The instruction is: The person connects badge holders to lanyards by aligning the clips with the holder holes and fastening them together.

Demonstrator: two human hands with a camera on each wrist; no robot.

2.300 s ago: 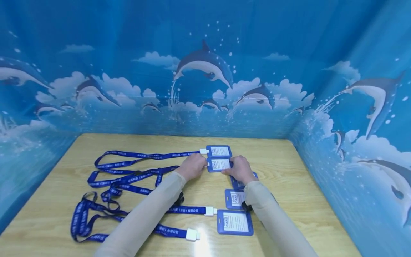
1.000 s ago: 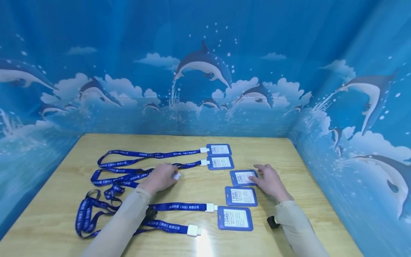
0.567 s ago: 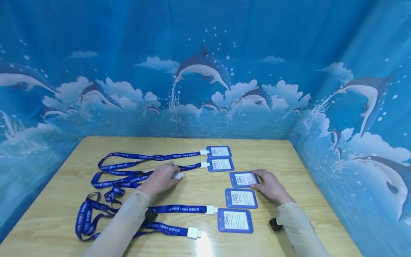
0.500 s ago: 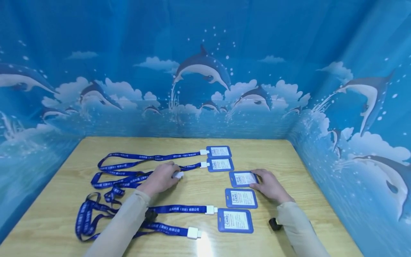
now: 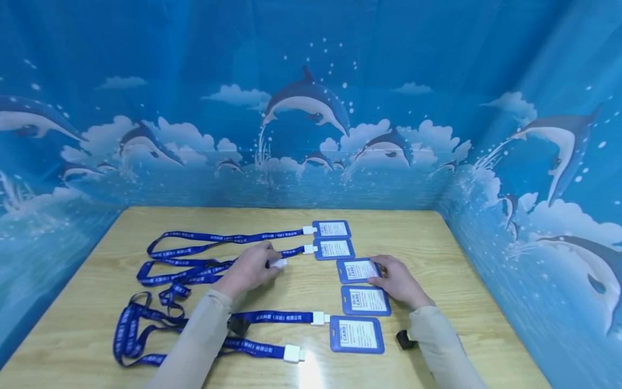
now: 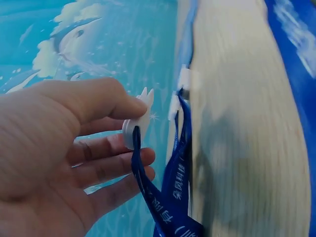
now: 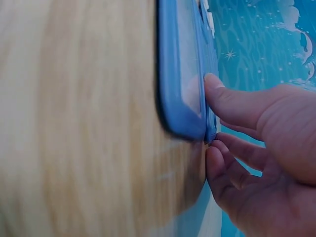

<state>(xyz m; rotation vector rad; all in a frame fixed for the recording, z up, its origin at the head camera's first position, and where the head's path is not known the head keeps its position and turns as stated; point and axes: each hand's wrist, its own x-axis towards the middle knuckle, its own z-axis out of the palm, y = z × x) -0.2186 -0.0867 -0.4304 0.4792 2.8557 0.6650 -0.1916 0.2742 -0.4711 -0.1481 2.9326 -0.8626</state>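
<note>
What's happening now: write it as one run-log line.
left hand: pinches white lanyard clip | right hand: holds middle blue ID card holder | clip and holder: apart | two farthest holders: clipped to lanyards

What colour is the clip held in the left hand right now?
White; the clip shows best in the left wrist view.

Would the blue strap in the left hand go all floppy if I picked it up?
Probably floppy: the blue strap curves loosely away from its white clip. The clip seems stiff, unbent despite the pinch. Being thin and flat, the strap probably wouldn't roll.
</note>
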